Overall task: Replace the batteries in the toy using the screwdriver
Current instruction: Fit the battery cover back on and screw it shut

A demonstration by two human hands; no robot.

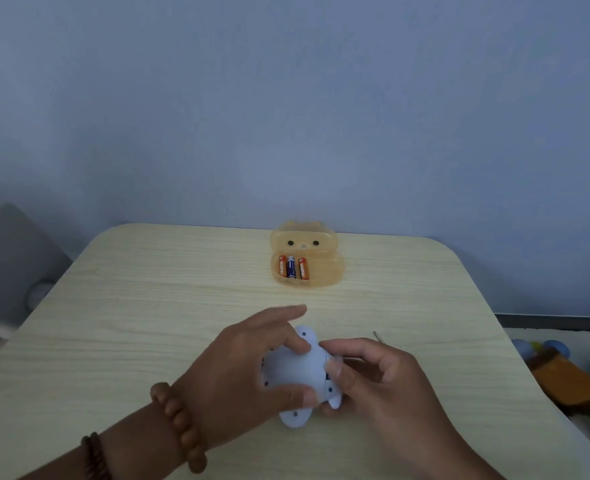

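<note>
On table, L hand & R hand both grip toy, fingers curled.

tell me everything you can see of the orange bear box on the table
The bear box is translucent orange plastic and open. Its lid stands up behind, showing two ears, two dark eyes and a pale snout. Inside lie three batteries side by side, a blue one between two orange ones. The box sits on the pale wood table near the far edge, touching nothing else.
</note>
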